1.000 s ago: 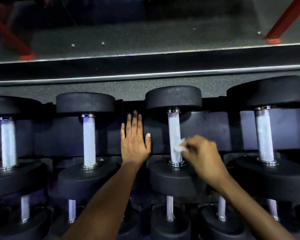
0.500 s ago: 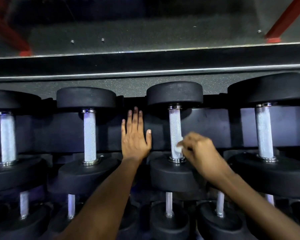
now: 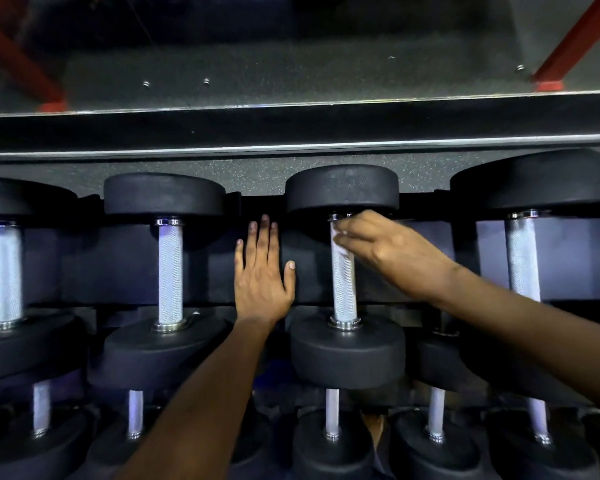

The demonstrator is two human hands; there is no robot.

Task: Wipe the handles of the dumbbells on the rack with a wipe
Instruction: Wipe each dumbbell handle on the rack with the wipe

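Head view, looking down at dumbbell rack [image 3: 84, 265]. Your left hand [image 3: 262, 271] lies flat on rack panel, fingers straight, thumb spread, between two upper-row dumbbells. Your right hand [image 3: 385, 251] reaches across third dumbbell's knurled handle [image 3: 343, 282], fingertips pinching white wipe [image 3: 336, 239] against handle's top end, just under black upper weight head [image 3: 342, 192]. Lower row of dumbbells sits below your forearms.

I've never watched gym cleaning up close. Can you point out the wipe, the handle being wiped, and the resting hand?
wipe [image 3: 340, 242]: head view, white bit under the fingers.
handle [image 3: 344, 289]: head view, bare knurled middle.
left hand [image 3: 262, 282]: head view, back of hand.
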